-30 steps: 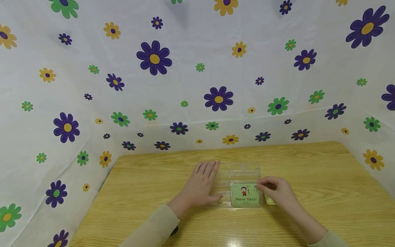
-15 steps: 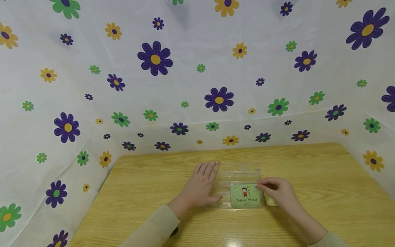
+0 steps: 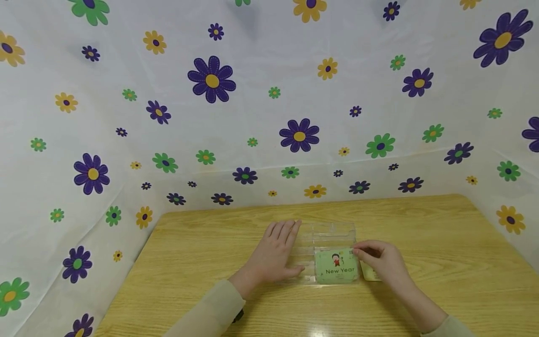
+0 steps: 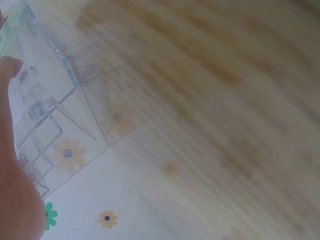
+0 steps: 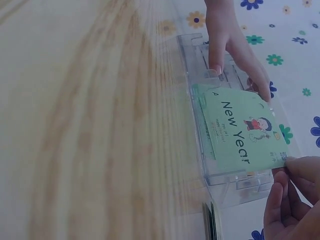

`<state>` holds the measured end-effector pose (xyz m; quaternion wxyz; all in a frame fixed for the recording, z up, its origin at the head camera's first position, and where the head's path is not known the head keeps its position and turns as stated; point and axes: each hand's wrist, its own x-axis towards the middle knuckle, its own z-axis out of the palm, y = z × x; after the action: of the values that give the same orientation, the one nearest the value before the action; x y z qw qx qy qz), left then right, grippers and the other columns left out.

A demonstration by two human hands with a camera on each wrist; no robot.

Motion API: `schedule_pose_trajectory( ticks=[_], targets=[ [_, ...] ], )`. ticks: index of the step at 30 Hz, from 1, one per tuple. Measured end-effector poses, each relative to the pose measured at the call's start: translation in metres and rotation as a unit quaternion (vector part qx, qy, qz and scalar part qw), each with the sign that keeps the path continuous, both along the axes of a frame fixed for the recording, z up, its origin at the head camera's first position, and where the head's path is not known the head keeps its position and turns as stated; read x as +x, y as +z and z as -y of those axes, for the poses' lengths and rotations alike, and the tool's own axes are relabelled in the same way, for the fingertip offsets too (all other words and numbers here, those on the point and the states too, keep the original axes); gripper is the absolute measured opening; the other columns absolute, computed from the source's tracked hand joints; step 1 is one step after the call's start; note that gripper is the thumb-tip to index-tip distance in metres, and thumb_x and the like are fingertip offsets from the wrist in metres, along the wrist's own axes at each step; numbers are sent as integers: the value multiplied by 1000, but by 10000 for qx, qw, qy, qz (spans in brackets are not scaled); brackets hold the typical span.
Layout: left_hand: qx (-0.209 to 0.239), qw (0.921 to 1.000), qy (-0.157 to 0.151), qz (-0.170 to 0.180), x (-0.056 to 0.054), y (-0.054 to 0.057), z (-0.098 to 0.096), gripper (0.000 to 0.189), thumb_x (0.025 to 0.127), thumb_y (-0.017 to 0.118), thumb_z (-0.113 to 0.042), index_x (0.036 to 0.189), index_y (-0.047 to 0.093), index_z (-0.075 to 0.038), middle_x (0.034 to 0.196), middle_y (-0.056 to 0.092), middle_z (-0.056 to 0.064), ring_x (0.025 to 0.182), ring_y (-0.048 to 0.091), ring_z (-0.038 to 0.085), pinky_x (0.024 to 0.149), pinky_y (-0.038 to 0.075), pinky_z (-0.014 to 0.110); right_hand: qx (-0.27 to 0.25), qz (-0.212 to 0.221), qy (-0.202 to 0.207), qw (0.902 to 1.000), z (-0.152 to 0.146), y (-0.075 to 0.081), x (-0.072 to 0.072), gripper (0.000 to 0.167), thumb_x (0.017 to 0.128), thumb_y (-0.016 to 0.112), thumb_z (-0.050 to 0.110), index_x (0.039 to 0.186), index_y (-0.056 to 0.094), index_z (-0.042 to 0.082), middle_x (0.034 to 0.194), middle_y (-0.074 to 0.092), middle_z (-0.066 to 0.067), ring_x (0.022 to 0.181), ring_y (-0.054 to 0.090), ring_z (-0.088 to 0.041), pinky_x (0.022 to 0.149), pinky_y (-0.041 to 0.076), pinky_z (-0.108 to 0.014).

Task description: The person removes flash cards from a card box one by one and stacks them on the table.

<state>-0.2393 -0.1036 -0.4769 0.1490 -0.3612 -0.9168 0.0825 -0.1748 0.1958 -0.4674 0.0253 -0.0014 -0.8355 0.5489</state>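
A clear plastic tiered card rack (image 3: pixel 334 240) stands on the table. My left hand (image 3: pixel 274 252) rests over its left side, fingers straight and thumb apart. With thumb and fingertips, my right hand (image 3: pixel 382 260) pinches a light green "New Year" flash card (image 3: pixel 336 276) by its upper right corner. In the right wrist view the card (image 5: pixel 235 142) leans in the front right compartment, its pinched corner out over the rack's side. Another green card (image 5: pixel 207 127) shows behind its lower edge. The left wrist view catches part of my left hand (image 4: pixel 17 190) beside the rack's steps (image 4: pixel 60 125).
Right of the rack, partly under my right hand, lies a pale yellow card pile (image 3: pixel 369 274); its stacked edges (image 5: pixel 212 225) show in the right wrist view. The wooden table (image 3: pixel 202 243) ends at a white flowered cloth (image 3: pixel 261 117) behind and at the sides.
The "New Year" card has shifted slightly right and up at its pinched corner, my right hand moving with it. My left hand has stayed in place on the rack.
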Motion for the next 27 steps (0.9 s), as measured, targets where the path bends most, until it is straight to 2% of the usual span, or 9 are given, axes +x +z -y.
schedule_pose_trajectory(
  ticks=[11,27],
  targets=[
    [-9,9999,-24,-102,0,-1,0,114,89,62,-76,168,22,-5,161,43,10,145,44,27,125,34,46,0,-151,-87,9998,1,5,1,17,98,73,5,111,79,-4,111,78,-19,85,63,6,78,56,-16],
    [-95,9999,21,-48,2,3,-1,113,90,61,-77,168,21,-5,161,42,10,145,44,26,126,34,46,71,-240,-188,9995,2,6,1,19,99,73,7,113,78,-5,109,79,-18,86,62,8,79,55,-14]
  ],
)
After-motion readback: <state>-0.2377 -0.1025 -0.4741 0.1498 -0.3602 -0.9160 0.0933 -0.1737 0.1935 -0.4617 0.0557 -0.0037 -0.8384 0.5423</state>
